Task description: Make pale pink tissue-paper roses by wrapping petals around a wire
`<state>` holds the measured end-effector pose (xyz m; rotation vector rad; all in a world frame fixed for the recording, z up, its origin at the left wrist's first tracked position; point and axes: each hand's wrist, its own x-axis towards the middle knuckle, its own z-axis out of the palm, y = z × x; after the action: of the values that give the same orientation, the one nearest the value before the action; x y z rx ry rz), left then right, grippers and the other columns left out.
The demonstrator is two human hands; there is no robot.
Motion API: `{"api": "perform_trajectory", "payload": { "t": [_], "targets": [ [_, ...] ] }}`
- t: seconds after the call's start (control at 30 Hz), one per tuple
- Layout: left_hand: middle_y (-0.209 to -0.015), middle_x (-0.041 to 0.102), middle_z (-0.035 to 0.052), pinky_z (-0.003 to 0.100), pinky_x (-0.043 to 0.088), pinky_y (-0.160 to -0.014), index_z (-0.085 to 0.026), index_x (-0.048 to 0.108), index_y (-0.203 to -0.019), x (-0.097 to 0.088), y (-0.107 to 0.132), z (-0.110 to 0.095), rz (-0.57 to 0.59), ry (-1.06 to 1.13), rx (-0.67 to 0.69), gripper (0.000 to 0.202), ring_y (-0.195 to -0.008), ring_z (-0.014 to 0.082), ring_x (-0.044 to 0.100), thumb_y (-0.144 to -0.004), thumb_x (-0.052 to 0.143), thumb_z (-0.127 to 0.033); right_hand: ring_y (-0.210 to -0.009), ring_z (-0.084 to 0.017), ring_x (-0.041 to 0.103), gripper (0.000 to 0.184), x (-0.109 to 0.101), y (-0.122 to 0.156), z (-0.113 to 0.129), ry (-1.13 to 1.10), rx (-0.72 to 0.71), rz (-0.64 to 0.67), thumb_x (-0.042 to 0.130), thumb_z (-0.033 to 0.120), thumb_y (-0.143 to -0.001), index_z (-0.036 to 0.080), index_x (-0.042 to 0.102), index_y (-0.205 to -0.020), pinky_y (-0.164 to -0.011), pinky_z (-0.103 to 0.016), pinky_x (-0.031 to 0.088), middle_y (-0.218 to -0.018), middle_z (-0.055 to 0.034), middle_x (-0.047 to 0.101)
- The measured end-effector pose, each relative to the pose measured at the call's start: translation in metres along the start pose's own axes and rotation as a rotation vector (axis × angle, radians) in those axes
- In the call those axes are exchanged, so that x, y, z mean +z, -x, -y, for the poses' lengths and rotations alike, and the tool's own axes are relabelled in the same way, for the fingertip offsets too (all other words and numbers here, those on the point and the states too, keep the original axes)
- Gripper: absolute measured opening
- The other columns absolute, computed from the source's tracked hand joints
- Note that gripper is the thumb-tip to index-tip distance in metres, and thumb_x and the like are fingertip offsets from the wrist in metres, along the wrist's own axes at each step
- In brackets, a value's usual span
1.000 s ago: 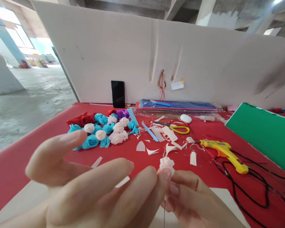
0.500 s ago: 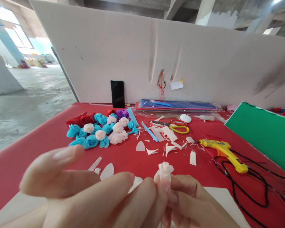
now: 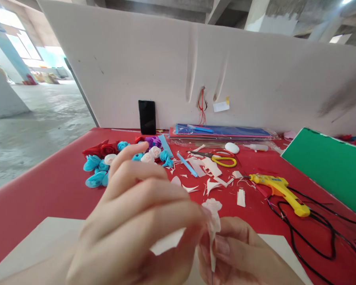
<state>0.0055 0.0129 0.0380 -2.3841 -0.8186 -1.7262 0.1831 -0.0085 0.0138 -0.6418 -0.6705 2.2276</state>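
Note:
Close to the camera, my right hand pinches the base of a small pale pink paper rose, held upright above the red table. My left hand curls over in front of it, its fingertips pressing a loose pale petal strip against the rose's side. A white petal piece shows under the left fingers. How the left thumb grips is hidden.
A cluster of blue, pink, red and purple paper roses lies behind my left hand. Scissors with yellow handles, a yellow glue gun with black cord, paper scraps, a green sheet, a black phone and coloured paper packs sit further back.
My left hand has risen and turned palm-down, closing its fingers onto the rose and covering part of the flower pile. The rose has shifted slightly right, with a petal strip now hanging beside it.

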Motion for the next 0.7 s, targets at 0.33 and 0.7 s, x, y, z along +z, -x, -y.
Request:
{"api": "perform_trajectory", "payload": {
  "t": [0.33, 0.7],
  "targets": [
    [-0.074, 0.058, -0.0061, 0.029, 0.047, -0.065, -0.03, 0.06, -0.083, 0.0019, -0.0023, 0.0062, 0.252, 0.284, -0.375, 0.015, -0.073, 0.0143, 0.056, -0.083, 0.058, -0.015, -0.054, -0.001, 0.052, 0.012, 0.0007, 0.0023, 0.0007, 0.049, 0.015, -0.016, 0.084, 0.034, -0.069, 0.024, 0.079, -0.074, -0.058, -0.012, 0.039, -0.061, 0.0039, 0.058],
    [-0.067, 0.063, -0.0051, 0.037, 0.049, -0.065, -0.03, 0.062, -0.082, -0.0038, -0.005, 0.0043, 0.229, 0.229, -0.288, 0.017, -0.066, 0.0185, 0.057, -0.079, 0.063, -0.013, -0.052, -0.003, 0.046, 0.017, 0.0006, -0.0001, 0.0002, 0.073, -0.041, -0.069, 0.086, 0.032, -0.066, 0.019, 0.075, -0.067, -0.054, -0.017, 0.032, -0.057, 0.0048, 0.052]
  ]
}}
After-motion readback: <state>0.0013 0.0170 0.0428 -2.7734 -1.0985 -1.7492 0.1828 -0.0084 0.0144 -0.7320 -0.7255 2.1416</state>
